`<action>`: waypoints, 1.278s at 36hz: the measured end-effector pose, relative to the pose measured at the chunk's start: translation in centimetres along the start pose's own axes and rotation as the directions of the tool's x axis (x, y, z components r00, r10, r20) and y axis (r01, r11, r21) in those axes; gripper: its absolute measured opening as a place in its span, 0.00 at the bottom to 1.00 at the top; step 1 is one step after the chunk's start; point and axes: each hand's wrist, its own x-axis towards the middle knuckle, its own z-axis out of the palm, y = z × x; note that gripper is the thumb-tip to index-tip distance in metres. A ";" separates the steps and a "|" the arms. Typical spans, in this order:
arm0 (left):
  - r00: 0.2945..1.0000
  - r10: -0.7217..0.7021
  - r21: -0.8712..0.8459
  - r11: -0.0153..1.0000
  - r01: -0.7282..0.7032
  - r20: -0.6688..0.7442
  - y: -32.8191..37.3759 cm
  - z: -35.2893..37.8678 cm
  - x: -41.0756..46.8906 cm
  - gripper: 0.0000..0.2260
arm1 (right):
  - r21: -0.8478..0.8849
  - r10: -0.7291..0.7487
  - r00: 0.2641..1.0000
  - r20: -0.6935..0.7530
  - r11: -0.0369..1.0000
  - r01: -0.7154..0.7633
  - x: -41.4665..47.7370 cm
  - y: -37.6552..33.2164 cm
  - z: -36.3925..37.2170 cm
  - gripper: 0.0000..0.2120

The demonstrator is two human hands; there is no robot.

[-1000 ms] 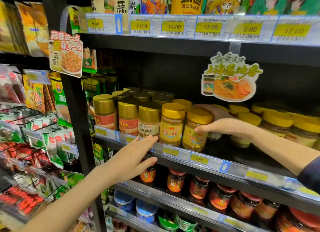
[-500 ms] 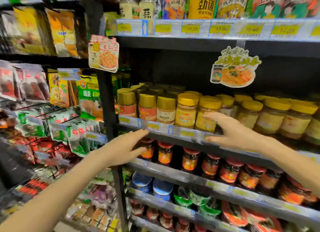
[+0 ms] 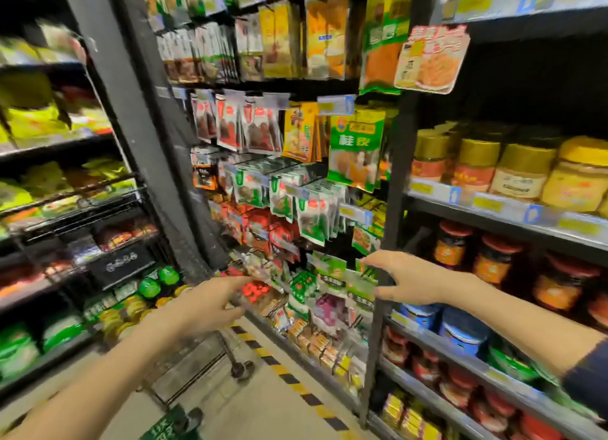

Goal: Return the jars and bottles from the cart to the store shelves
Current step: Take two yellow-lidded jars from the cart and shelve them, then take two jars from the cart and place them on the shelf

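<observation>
While both hands hang in mid-air holding nothing, the left hand (image 3: 204,304) reaches forward with fingers loosely together and the right hand (image 3: 411,281) spreads its fingers apart. Green-capped bottles (image 3: 148,288) and yellow-lidded jars (image 3: 131,305) sit in the cart (image 3: 241,370), behind the left hand; gold-lidded jars (image 3: 526,173) line the shelf's (image 3: 493,206) front edge.

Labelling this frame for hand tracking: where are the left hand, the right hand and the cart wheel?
left hand (image 3: 210,304): head view, middle of the hand.
right hand (image 3: 415,277): head view, middle of the hand.
cart wheel (image 3: 242,369): head view, the dark caster.
</observation>
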 end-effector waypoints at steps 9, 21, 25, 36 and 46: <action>0.950 -0.313 -0.066 0.947 0.313 0.005 -9.9 1.3 -5.2 0.26 | 0.002 -0.256 0.960 0.114 0.966 0.258 13.6 -8.7 0.8 0.29; 0.778 -0.628 -0.203 0.759 0.619 0.024 -21.3 3.8 -3.2 0.29 | -0.011 -0.475 0.855 0.210 0.873 0.488 32.1 -14.7 2.1 0.31; 0.706 -0.708 -0.251 0.678 0.691 0.029 -24.2 5.4 -1.7 0.28 | -0.011 -0.530 0.808 0.257 0.834 0.551 37.0 -15.6 2.4 0.30; 0.623 -0.772 -0.305 0.567 0.765 0.128 -29.9 8.1 1.9 0.29 | 0.066 -0.604 0.735 0.307 0.784 0.617 47.6 -18.7 5.3 0.30; 0.631 -0.748 -0.368 0.539 0.758 0.204 -38.1 10.5 5.3 0.27 | 0.134 -0.595 0.709 0.379 0.793 0.594 56.4 -23.8 10.3 0.29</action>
